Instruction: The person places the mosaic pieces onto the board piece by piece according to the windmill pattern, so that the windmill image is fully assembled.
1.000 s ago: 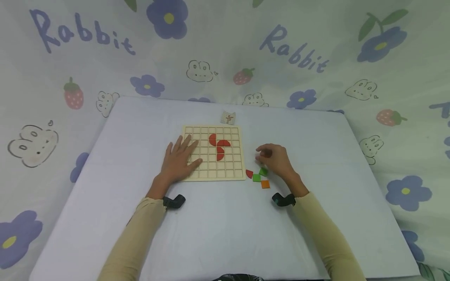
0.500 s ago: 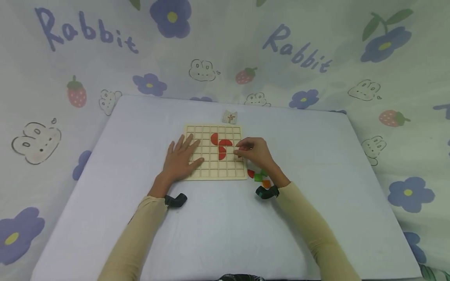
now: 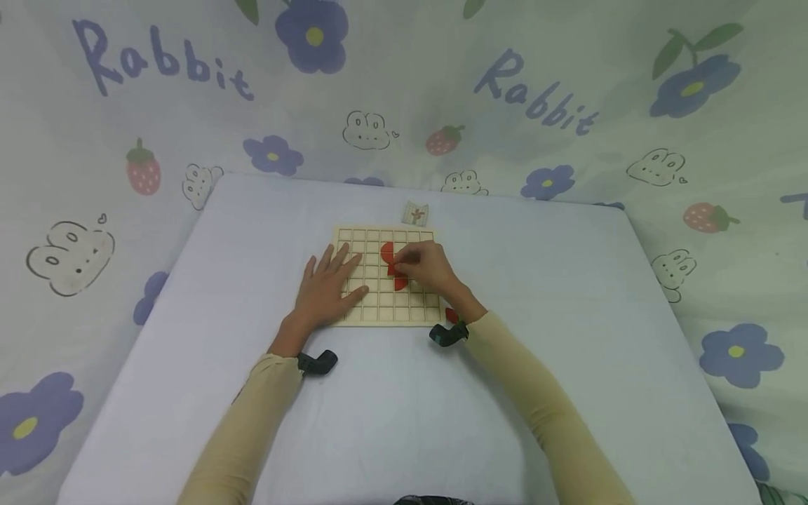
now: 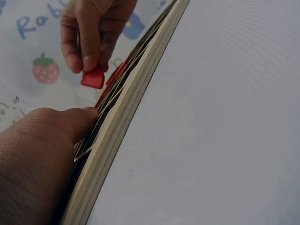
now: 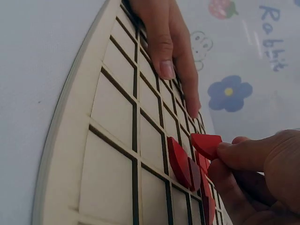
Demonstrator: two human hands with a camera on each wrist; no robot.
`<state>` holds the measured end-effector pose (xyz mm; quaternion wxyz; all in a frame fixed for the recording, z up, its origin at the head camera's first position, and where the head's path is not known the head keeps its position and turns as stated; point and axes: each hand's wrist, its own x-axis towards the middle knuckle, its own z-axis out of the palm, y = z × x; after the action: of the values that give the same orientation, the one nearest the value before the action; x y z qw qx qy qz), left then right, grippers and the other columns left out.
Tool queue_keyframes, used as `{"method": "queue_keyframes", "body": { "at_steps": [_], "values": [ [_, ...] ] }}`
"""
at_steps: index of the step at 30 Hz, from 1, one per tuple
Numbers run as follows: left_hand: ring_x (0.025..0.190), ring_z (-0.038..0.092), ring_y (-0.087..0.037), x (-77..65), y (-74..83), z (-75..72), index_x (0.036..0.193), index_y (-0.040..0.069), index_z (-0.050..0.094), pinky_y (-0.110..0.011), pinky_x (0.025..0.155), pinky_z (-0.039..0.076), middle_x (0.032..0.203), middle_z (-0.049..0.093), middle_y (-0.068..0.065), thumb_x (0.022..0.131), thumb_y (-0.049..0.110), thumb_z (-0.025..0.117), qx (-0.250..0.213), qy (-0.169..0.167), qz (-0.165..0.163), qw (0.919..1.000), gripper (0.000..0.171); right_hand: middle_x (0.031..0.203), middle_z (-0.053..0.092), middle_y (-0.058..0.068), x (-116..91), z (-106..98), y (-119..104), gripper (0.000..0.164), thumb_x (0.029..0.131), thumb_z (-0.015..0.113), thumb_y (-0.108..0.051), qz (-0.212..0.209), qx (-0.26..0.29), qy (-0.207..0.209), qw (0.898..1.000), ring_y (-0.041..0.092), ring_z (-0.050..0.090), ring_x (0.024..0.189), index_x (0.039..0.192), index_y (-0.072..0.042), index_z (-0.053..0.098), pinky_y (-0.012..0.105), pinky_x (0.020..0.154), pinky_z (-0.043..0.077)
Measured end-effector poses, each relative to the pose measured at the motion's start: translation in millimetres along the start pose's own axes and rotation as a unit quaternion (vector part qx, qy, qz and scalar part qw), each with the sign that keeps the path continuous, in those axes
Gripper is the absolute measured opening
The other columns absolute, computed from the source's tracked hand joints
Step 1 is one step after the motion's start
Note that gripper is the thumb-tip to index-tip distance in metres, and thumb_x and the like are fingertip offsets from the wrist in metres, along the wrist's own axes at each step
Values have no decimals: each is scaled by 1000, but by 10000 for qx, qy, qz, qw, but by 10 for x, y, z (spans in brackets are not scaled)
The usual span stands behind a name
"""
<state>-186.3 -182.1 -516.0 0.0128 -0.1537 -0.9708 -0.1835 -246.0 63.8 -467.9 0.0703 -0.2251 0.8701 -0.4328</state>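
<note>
My left hand [image 3: 325,291] lies with spread fingers on the left side of a wooden grid board [image 3: 385,316]. Over the board's middle, my right hand [image 3: 429,266] pinches a red quarter-circle tile [image 5: 206,144] between thumb and fingers. This tile is tilted and held just above the grid in the right wrist view. Other red tiles [image 3: 387,251] sit in the cells around it, partly covered by the right hand. From the left wrist, the held tile [image 4: 93,79] hangs below the right fingertips, near the left thumb.
A small card [image 3: 415,214] with a red pattern lies behind the board. Beside the board's right edge, a loose red tile [image 3: 452,315] shows next to the right wrist's black strap [image 3: 449,334]. A white cloth covers the table [image 3: 379,414].
My right hand has moved left from beside the board to its middle, carrying the red tile. Its forearm now hides the loose green and orange tiles. The left hand stays on the board.
</note>
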Motion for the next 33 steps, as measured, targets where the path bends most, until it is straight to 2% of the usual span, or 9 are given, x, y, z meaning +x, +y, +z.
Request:
{"method": "queue_keyframes", "body": {
  "at_steps": [9, 20, 23, 27, 30, 33],
  "values": [
    [149, -1, -31, -19, 17, -8, 157, 22, 27, -57, 115, -2, 164, 11, -6, 96, 65, 40, -8, 42, -7, 10000, 76, 91, 71, -4, 74, 136, -23, 5, 88, 74, -9, -227, -845, -70, 9961, 8, 65, 85, 92, -11, 76, 22, 77, 52],
    [149, -2, -32, -13, 18, -8, 157, 20, 27, -58, 114, -3, 164, 11, -8, 96, 64, 40, -17, 41, 43, 10000, 76, 93, 71, -1, 108, 182, -6, 7, 88, 75, -9, -651, -1229, -29, 9903, 11, 63, 85, 95, -9, 77, 24, 77, 51],
    [149, -1, -32, -8, 30, -15, 157, 20, 27, -58, 114, -3, 164, 11, -8, 96, 64, 40, -24, 40, 60, 10000, 76, 91, 68, -3, 97, 179, -19, 8, 89, 75, -17, -744, -1692, -135, 9827, 12, 57, 84, 95, -12, 78, 25, 76, 47],
    [149, -1, -32, -4, 32, -16, 157, 20, 27, -58, 114, -3, 164, 11, -8, 96, 65, 39, 27, 56, 45, 10000, 77, 90, 61, -4, 76, 176, -41, 14, 90, 74, -28, -884, -2471, -235, 9647, 15, 47, 81, 97, -17, 79, 28, 67, 42],
    [149, -1, -32, -7, 26, -11, 157, 22, 27, -57, 115, -3, 164, 11, -7, 95, 66, 39, 40, 77, 20, 10000, 77, 88, 59, -4, 76, 174, -57, 14, 91, 73, -30, -959, -2746, -280, 9563, 15, 46, 79, 97, -19, 80, 28, 65, 41],
    [149, -1, -31, -17, 22, -7, 157, 22, 28, -57, 115, -2, 164, 11, -6, 95, 67, 39, 17, 66, 6, 10000, 77, 86, 59, -6, 88, 173, -64, 14, 91, 73, -29, -942, -2849, -397, 9531, 13, 46, 78, 99, -20, 80, 27, 65, 40]
  ]
}}
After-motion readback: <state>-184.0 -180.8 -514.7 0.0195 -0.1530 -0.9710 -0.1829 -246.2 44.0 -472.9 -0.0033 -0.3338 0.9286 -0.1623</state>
